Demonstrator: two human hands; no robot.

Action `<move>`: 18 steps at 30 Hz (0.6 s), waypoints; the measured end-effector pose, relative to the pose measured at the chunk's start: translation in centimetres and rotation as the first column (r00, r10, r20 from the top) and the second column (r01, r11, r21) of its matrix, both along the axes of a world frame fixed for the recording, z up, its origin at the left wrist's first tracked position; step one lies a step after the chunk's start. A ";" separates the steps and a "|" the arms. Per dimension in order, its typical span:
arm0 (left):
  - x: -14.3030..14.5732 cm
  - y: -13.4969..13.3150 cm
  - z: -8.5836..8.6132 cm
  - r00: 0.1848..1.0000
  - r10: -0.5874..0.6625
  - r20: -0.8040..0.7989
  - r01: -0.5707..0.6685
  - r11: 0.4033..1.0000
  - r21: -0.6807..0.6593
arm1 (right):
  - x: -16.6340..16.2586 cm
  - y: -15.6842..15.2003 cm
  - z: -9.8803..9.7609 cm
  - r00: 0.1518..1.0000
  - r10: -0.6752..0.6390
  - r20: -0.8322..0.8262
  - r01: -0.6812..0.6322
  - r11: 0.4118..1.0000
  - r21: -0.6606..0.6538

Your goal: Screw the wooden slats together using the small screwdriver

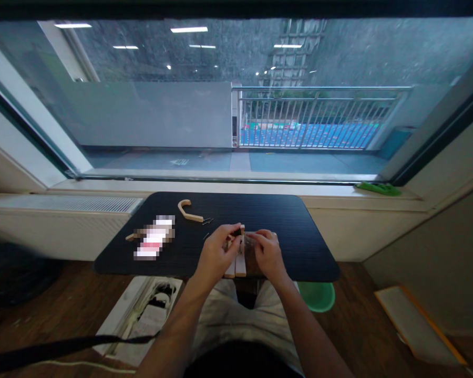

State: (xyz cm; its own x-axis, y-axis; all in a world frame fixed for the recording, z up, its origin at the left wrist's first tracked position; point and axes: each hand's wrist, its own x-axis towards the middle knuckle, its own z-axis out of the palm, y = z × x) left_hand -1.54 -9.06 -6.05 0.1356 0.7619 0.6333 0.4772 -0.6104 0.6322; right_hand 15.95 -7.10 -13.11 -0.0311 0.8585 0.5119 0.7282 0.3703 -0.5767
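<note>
Near the front edge of the dark table, my left hand (217, 253) is closed around the upper part of a pale wooden piece (240, 266) made of narrow strips. A small dark part shows by its fingertips. On the other side, my right hand (268, 256) has its fingers bent together beside the wood, at something see-through that I cannot make out. Farther back lies a hook-shaped wooden piece (189, 214), with a few thin screws (207, 221) by its end. A single small screw (206, 236) rests closer to my left hand.
A blurred-out flat object (154, 239) and a wooden bit (131, 238) lie on the table's left (114, 260). Below stand a white box with cables (122, 310) and a green basin (319, 296). A window sill with a green cloth (378, 188) runs behind.
</note>
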 end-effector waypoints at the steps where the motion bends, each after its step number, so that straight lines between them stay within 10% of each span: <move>1: -0.1 0.1 0.2 1.000 -0.020 -0.022 0.020 1.000 0.008 | 0.0 0.0 -0.1 1.000 -0.003 -0.017 0.004 1.000 0.011; 18: -0.3 1.2 2.0 0.961 -0.214 -0.173 0.210 0.977 -0.037 | 0.1 -0.3 0.1 0.998 -0.035 0.050 0.037 0.998 -0.044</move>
